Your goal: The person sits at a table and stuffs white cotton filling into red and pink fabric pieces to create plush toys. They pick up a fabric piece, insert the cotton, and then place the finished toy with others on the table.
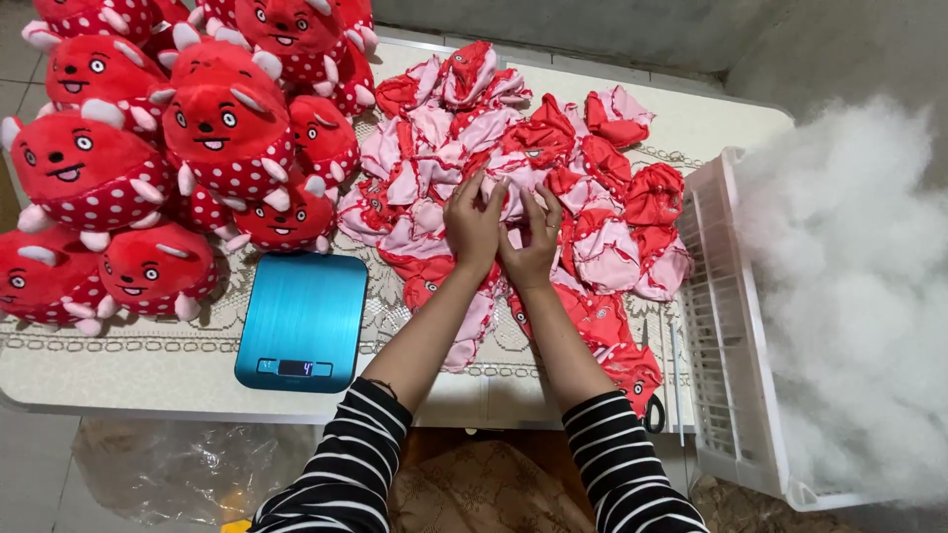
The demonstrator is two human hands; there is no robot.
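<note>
My left hand [472, 225] and my right hand [533, 242] rest side by side on a heap of unstuffed red and pink toy skins [513, 168] spread over the middle of the table. Both hands have their fingers pressed into a pink skin [509, 197] at the heap's centre, pinching its fabric between them. Both sleeves are black and white striped.
A pile of stuffed red plush toys with white dotted bellies [168, 148] fills the table's left. A blue kitchen scale [301, 321] sits near the front edge. A white plastic basket [731, 326] holding white fibre stuffing [859, 296] stands at the right. Black-handled scissors [657, 415] lie beside it.
</note>
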